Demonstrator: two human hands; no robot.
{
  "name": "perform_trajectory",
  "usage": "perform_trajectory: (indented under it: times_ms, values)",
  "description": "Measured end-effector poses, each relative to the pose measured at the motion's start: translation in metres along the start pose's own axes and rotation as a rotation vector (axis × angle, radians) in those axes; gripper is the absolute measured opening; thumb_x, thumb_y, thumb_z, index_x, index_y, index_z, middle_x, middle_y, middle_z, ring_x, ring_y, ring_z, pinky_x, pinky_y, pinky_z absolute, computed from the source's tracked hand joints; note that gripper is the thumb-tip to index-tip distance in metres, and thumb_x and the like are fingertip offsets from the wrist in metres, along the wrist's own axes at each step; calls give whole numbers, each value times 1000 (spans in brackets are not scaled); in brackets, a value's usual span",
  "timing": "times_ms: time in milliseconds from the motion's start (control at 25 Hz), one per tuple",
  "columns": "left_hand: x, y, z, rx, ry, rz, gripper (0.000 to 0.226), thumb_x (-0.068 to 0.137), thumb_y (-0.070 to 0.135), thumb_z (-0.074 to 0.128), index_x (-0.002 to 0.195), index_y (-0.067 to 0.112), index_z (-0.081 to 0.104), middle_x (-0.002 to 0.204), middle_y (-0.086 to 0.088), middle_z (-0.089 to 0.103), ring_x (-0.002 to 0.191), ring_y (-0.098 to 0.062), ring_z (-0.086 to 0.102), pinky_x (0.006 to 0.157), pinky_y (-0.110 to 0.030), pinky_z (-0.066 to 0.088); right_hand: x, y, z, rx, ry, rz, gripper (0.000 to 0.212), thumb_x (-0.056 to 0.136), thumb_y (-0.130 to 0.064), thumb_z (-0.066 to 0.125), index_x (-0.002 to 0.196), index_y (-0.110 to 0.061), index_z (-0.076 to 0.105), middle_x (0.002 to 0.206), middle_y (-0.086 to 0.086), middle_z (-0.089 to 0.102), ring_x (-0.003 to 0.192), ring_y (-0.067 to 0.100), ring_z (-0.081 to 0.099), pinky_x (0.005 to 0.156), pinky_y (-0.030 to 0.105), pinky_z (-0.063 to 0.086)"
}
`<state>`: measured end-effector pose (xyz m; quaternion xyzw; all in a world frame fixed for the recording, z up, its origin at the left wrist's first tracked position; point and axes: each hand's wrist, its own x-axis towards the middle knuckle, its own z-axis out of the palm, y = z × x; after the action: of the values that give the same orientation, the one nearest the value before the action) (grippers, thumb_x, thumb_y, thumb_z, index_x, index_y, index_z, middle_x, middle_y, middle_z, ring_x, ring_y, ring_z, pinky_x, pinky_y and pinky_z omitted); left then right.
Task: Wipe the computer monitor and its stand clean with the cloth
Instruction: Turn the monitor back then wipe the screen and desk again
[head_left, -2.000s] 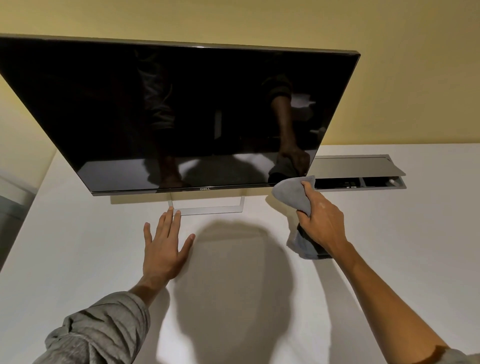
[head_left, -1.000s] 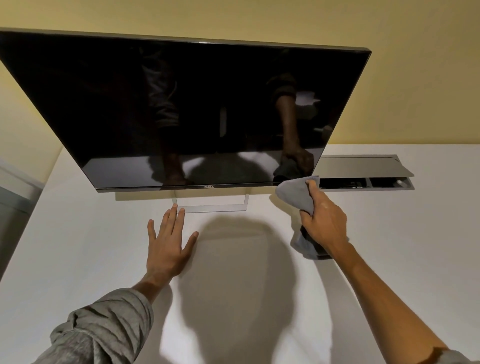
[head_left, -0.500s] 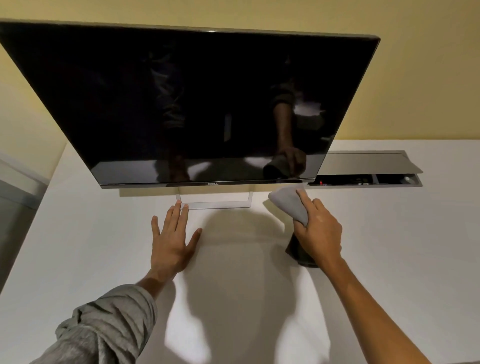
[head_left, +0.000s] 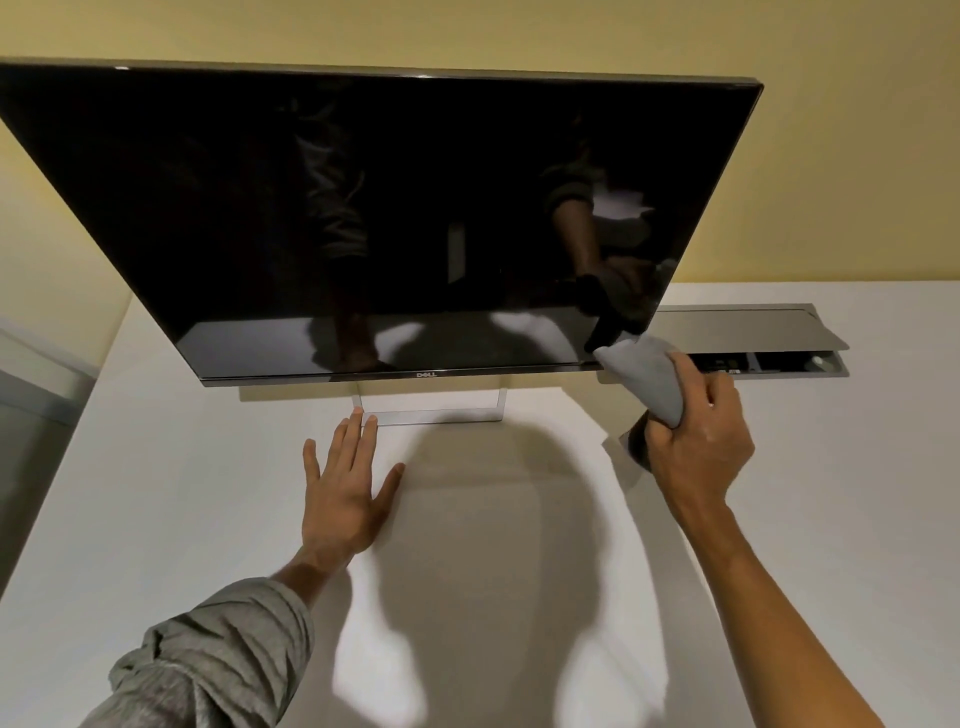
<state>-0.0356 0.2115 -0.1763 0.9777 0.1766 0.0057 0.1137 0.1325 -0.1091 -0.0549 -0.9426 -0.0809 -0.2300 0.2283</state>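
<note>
Right hand (head_left: 698, 441) grips the grey cloth (head_left: 647, 376) against the Dell monitor (head_left: 363, 208) corner; beyond it, an open cable tray (head_left: 748, 343). Left hand (head_left: 340, 493) lies flat, holding nothing.

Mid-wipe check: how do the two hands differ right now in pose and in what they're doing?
The left hand lies flat, fingers straight, on the white desk before the silver monitor stand; the right hand is curled round the grey cloth. The left holds nothing; the right presses the cloth to the black monitor's lower right corner. The left arm is sleeved, the right bare.
</note>
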Motion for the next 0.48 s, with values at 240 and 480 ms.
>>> perform_trajectory:
  times_ms: [240,480]
  values:
    - [0,0,1,-1,7,2,72,99,61,17,156,17,18,165,-2,11,151,-22,15,120,-55,2,-6,4,25,-106,-237,-97,59,86,-22,65,142,-16,48,97,19,56,77,33,57,56,35,48]
    - [0,-1,1,-2,9,-2,72,98,61,15,155,17,19,164,-2,13,150,-21,16,120,-56,5,-4,9,36,-139,-352,-45,61,90,-41,53,143,-14,44,100,17,59,80,27,56,64,35,47]
